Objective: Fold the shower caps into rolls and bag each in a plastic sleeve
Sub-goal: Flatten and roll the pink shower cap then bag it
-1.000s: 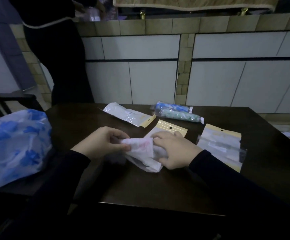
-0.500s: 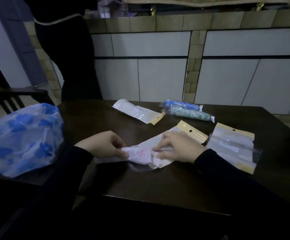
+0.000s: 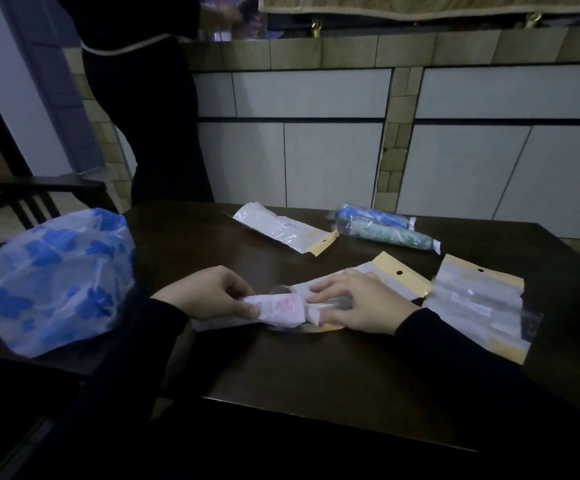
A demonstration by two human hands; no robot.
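Note:
A white shower cap with pink print [image 3: 281,308] is rolled into a short bundle at the middle of the dark table [image 3: 333,368]. My left hand [image 3: 212,294] pinches the roll's left end. My right hand [image 3: 361,304] grips the open mouth of a clear plastic sleeve [image 3: 385,271] with a yellow header, which lies on the table. The roll's right end sits at the sleeve's mouth; how far it is inside is hidden under my fingers.
A stack of empty sleeves [image 3: 479,303] lies to the right. Bagged rolls lie at the back: a white one [image 3: 281,230], a blue [image 3: 371,214] and a green [image 3: 389,233]. A blue-flowered cap [image 3: 56,282] bulges at left. A person in black [image 3: 150,109] stands behind.
The roll and sleeve have dropped from slightly raised to lying flat on the table. My right hand shifted onto the sleeve's mouth while my left keeps the roll's end.

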